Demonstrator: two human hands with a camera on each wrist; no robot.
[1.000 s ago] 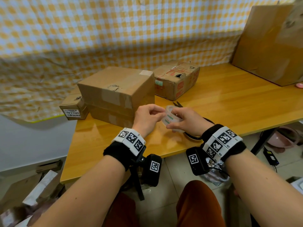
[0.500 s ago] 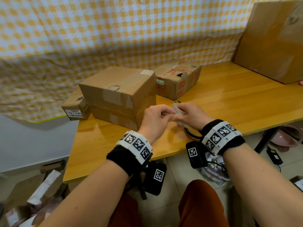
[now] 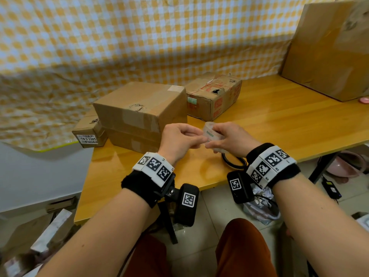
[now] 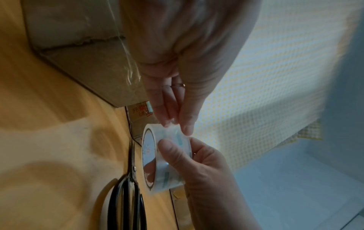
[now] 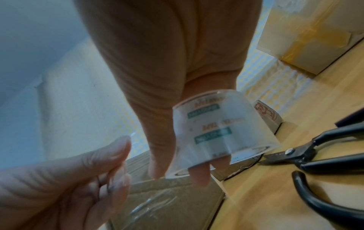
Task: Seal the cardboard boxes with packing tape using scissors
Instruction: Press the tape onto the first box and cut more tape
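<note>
- Two hands meet above the near edge of the wooden table (image 3: 279,116), both on a clear tape roll (image 3: 210,132).
- Right hand (image 3: 231,139) grips the roll, fingers through its core and thumb on the outer face.
- Left hand (image 3: 177,142) pinches at the roll's rim with thumb and forefinger.
- Black-handled scissors (image 4: 130,194) lie flat on the table, just beneath the roll.
- Large cardboard box (image 3: 139,114) sits just beyond the left hand; a red-printed box (image 3: 213,96) stands farther right.
</note>
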